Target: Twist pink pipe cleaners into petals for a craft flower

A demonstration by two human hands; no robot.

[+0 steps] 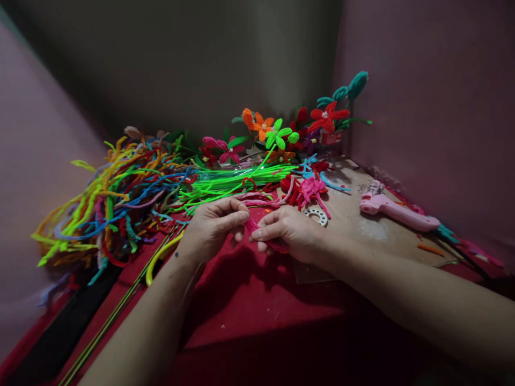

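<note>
Between my two hands is a bright pink pipe cleaner [251, 225], mostly covered by the fingers. My left hand [219, 221] pinches one part of it between thumb and forefinger. Close beside it, my right hand [285, 231] grips the other part, and some pink fuzz shows below its fingers. Just beyond the right hand lie a pink pipe-cleaner bundle [313, 188] and a round disc with holes [316, 216]. Green pipe cleaners [241, 181] are stacked behind both hands.
A large tangle of multicoloured pipe cleaners [116, 203] spreads at left. Pipe-cleaner flowers [277, 134] stand at the back. A pink glue gun [396, 210] lies on a brown board [362, 236] at right. Yellow handles [159, 257] and thin green stems [108, 321] rest on the red cloth [249, 321].
</note>
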